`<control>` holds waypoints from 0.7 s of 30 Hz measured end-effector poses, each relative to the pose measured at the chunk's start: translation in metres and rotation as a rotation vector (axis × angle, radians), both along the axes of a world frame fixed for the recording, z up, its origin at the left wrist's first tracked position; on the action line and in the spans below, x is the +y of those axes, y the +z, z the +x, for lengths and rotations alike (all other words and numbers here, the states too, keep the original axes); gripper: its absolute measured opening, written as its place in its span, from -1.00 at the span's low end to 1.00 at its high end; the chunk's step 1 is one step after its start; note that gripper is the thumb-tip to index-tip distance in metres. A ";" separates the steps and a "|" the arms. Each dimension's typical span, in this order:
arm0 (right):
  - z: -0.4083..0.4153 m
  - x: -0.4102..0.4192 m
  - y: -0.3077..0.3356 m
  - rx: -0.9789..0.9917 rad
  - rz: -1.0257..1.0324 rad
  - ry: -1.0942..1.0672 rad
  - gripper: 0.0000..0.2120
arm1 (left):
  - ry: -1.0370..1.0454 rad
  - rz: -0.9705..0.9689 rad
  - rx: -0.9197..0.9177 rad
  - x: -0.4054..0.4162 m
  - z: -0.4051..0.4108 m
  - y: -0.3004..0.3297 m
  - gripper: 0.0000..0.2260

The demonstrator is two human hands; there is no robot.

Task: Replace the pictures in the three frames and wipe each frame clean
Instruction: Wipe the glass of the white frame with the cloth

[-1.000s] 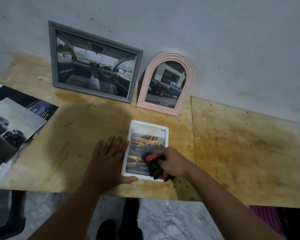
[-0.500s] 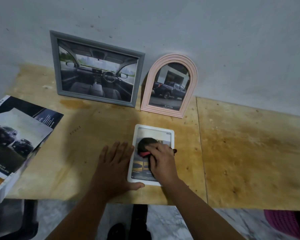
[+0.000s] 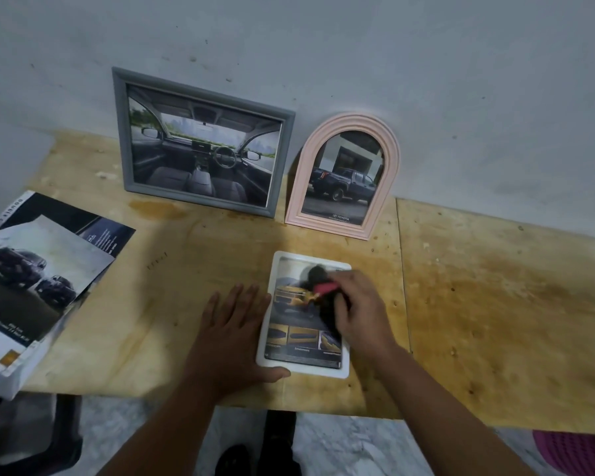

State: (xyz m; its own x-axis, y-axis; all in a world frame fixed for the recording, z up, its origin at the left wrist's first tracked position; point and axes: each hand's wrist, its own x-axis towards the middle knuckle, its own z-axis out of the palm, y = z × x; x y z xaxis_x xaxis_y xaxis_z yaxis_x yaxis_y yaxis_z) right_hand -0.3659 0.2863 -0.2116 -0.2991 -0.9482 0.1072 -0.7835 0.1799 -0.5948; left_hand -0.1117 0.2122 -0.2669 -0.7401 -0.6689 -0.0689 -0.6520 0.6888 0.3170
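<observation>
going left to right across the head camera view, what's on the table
Brochures → grey frame → left hand → white frame → right hand with the cloth. The pink arched frame overlaps these.

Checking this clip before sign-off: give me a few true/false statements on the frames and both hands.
1. The white frame lies flat on the table. True.
2. The right hand holds a cloth on that frame. True.
3. The left hand grips the pink arched frame. False: it lies flat beside the white frame.
4. The grey frame lies face down. False: it leans upright against the wall.
</observation>
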 end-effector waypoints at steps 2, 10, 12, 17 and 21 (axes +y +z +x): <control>-0.012 -0.025 -0.004 0.191 0.111 -0.072 -0.66 | -0.001 0.004 -0.003 0.000 0.001 -0.001 0.20; 0.026 -0.066 -0.028 0.362 0.226 -0.001 -0.72 | -0.010 0.009 -0.030 -0.001 0.001 -0.004 0.20; 0.034 -0.073 -0.027 0.349 0.260 0.046 -0.70 | -0.013 0.012 -0.034 -0.001 0.001 -0.003 0.20; 0.039 -0.087 -0.024 0.299 0.307 0.124 -0.67 | -0.011 0.019 -0.064 -0.001 0.000 -0.003 0.21; 0.040 -0.063 -0.019 0.217 0.300 0.233 -0.67 | -0.004 0.035 -0.066 -0.001 0.000 -0.003 0.20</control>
